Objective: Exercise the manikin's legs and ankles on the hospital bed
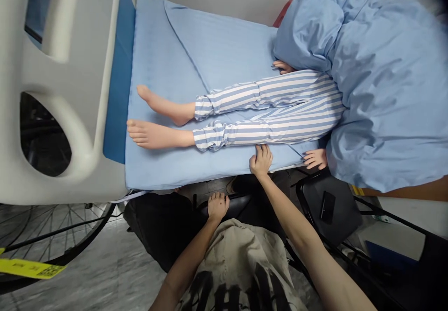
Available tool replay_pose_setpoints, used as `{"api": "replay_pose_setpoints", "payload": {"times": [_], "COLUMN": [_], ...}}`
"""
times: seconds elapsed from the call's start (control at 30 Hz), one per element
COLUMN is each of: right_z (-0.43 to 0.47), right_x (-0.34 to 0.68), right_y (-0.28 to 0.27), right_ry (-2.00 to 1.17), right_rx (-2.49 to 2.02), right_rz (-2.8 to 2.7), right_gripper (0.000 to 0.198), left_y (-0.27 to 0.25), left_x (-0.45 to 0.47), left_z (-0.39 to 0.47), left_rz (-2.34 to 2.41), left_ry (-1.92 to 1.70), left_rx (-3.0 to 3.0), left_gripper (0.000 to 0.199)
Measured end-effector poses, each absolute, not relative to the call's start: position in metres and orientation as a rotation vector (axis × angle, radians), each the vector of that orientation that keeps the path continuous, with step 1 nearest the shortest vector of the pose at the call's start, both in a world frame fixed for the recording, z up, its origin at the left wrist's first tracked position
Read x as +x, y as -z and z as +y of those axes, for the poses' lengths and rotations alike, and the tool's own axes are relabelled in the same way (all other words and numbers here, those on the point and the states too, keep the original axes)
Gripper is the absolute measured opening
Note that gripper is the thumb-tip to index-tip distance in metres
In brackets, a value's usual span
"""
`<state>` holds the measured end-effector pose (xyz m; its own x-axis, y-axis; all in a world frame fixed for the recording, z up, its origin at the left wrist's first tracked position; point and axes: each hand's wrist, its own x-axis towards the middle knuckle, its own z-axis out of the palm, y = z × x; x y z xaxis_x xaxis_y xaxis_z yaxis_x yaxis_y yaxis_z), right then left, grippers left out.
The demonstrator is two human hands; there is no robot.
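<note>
On the bed lies a figure that looks like a care mannequin, in blue-and-white striped trousers (280, 129) with bare feet (159, 134). A bunched light-blue quilt (388, 82) hides its upper body; its two hands (315, 159) show from under the quilt. My right hand (262, 160) rests on the blue sheet (224, 162) at the mattress's near edge, fingers extended beside the trouser leg and holding nothing. Below the bed edge, my left hand (218, 207) lies over a black surface near my lap, its fingers loosely spread and empty.
The bed's grey-and-blue end board (87, 68) stands at the left, with a spoked wheel (52, 236) and a yellow tag (31, 269) below. A phone (327, 207) lies on a black chair (341, 222) at the right. Dark fabric (161, 224) is near my left arm.
</note>
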<state>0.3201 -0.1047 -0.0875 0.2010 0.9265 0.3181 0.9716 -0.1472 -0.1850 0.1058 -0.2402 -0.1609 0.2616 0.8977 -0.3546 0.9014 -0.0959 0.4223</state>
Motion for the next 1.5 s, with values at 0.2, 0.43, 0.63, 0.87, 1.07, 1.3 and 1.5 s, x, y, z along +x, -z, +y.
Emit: {"api": "replay_pose_setpoints", "payload": {"times": [0.2,0.43,0.63,0.87,1.07,1.3,1.5], "right_z": [-0.104,-0.104,-0.103,-0.105,-0.105,-0.105,-0.105], "right_x": [0.32,0.321,0.324,0.324,0.322,0.322,0.32], "right_y": [0.086,0.083,0.084,0.082,0.08,0.08,0.082], "right_ry": [0.153,0.124,0.151,0.17,0.147,0.148,0.203], "right_rx": [-2.132,-2.106,-2.076,-2.04,-2.052,-2.036,-2.049], "right_rz": [-1.764,-1.765,-1.765,-1.772,-1.779,-1.783,-1.793], "right_gripper": [0.056,0.055,0.052,0.051,0.05,0.051,0.052], "left_y": [0.125,0.027,-0.01,-0.018,-0.011,-0.007,-0.008], "left_x": [0.068,-0.071,-0.122,-0.117,-0.145,-0.153,-0.156], "left_z": [-0.219,-0.188,-0.167,-0.162,-0.141,-0.129,-0.133], "left_rz": [1.558,2.114,2.145,2.448,2.117,2.074,2.043], "left_ry": [-0.411,-1.44,-1.726,-1.643,-1.727,-1.844,-1.905], "left_rx": [1.742,1.44,1.146,0.942,1.054,1.005,0.966], "left_gripper": [0.033,0.025,0.056,0.068,0.085,0.067,0.052]}}
